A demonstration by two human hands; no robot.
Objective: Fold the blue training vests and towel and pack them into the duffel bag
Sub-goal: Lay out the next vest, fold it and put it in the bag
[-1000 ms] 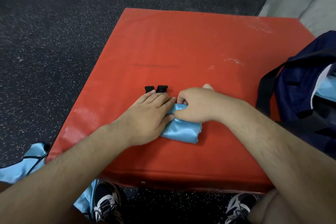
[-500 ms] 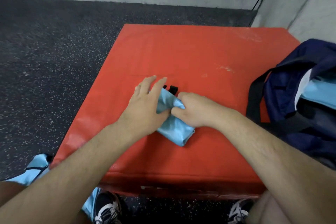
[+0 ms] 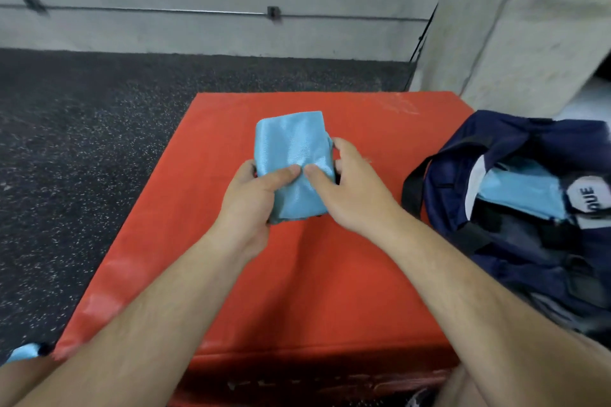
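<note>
A folded light-blue training vest (image 3: 292, 155) is held up above the red mat (image 3: 297, 274), its flat face toward me. My left hand (image 3: 254, 201) grips its lower left edge, thumb on the front. My right hand (image 3: 347, 188) grips the lower right edge, thumb beside the left thumb. The navy duffel bag (image 3: 515, 208) lies open at the mat's right side, with light-blue fabric (image 3: 519, 192) and a white piece with dark letters inside. A bit of another blue vest (image 3: 24, 351) shows on the floor at lower left.
Dark speckled rubber floor (image 3: 82, 158) lies left of and behind the mat. A grey wall with a thin rail (image 3: 198, 11) runs along the back, and a concrete pillar (image 3: 529, 26) stands behind the bag. The bag's black strap (image 3: 415, 185) hangs over the mat.
The folded vest was pressed on the mat under both hands; now both hands have lifted it off the mat and hold it upright. The camera view has tilted upward.
</note>
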